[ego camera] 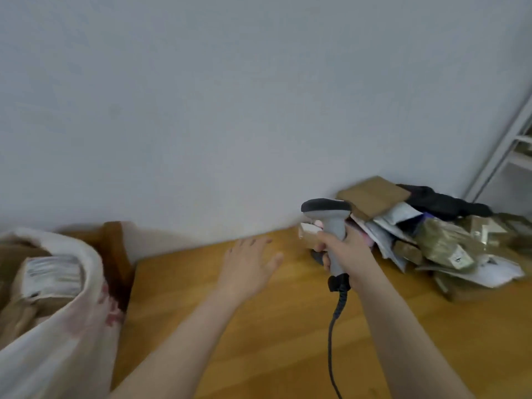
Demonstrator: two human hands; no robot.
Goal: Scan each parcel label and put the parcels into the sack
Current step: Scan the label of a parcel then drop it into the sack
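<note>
The parcels (426, 237) lie in a loose heap on the far right of the wooden table (259, 341), pushed up against the wall (230, 110). A flat brown cardboard box (372, 197) sits on top of the heap, tilted. Below it are grey and white mailers (400, 217), an olive taped bundle (449, 243) bearing a small white label, and a black bag (443, 201) at the back. A small pale box (308, 232) pokes out at the heap's left edge, just behind the scanner; whether anything holds it I cannot tell.

The right grip (342, 251) is wrapped round the handle of the grey scanner (331, 220), fingers curled tight. The scanner's dark head points left, and its black cable (334, 326) hangs down toward the near edge.

The left grip (247, 263) is spread, palm down, fingers straight and apart. It holds nothing and sits over bare table, between the sack and the scanner.

The white sack (72, 326), marked with red print, stands at the left edge with its mouth gaping. Inside it lies a brown parcel with a white label (51, 275), blurred. A dark wooden piece (115, 246) stands behind the sack, against the wall. A white shelf frame (509, 148) leans in at the far right.
</note>
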